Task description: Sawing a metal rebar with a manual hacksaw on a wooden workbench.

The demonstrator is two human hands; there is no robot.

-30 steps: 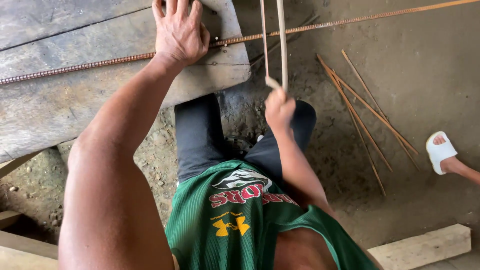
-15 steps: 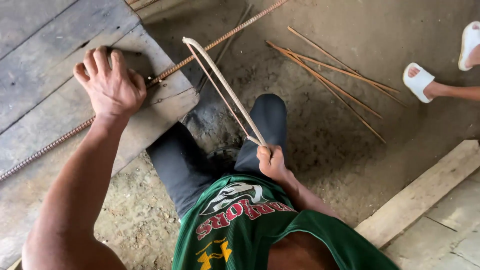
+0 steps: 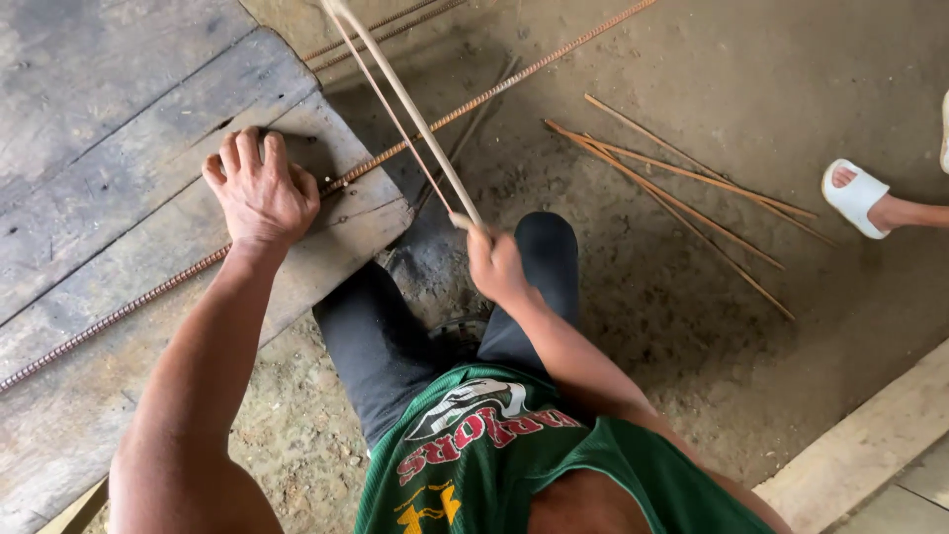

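The hacksaw (image 3: pixel 400 104) has swung upward in the right hand's (image 3: pixel 494 262) grip; left hand (image 3: pixel 259 193) flat, pinning rebar (image 3: pixel 148 297) near the plank edge (image 3: pixel 390 213).

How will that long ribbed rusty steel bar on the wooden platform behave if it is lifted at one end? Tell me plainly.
The long ribbed rusty steel bar probably feels heavy for its thinness, being steel. It may sag slightly, given its length. The ribs and rust likely give grip; the left hand presses it onto the grey wooden platform.
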